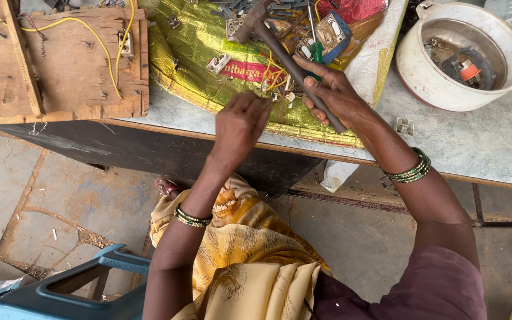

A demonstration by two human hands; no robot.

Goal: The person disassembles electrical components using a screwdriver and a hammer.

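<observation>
Nearest the camera, a yellow patterned garment (250,261) covers the person's lap, with a maroon sleeve (422,284) at the right shoulder and a blue plastic stool (66,290) at the lower left on the rough concrete floor (42,195).

Beyond them runs the surface (475,142), a grey slab with a wooden edge. A shiny gold-and-red sack (202,65) is spread over its middle and carries a litter of small electrical parts. To the left lies a worn wooden board (72,65) with yellow wire (111,59) looped across it and a small switch fitting screwed on. At the far right stands a white round pot (428,77) holding dark scrap and an orange-capped piece.

Next in size is the hammer (294,68), its dark handle slanting from the rusty head near the top of the sack down to the person's right hand (339,95), which is closed around the lower handle with the thumb lying along it. The left hand (241,121) hovers over the near edge of the sack, just beside the right, with its fingers curled under; whether it pinches anything cannot be told. Green bangles (409,172) ring the right wrist, and a similar set sits on the left forearm.

Smaller still, a green-handled screwdriver (315,50) and a blue-edged switch plate (330,32) lie on the sack beyond the right hand, beside a tangle of short yellow wires.
</observation>
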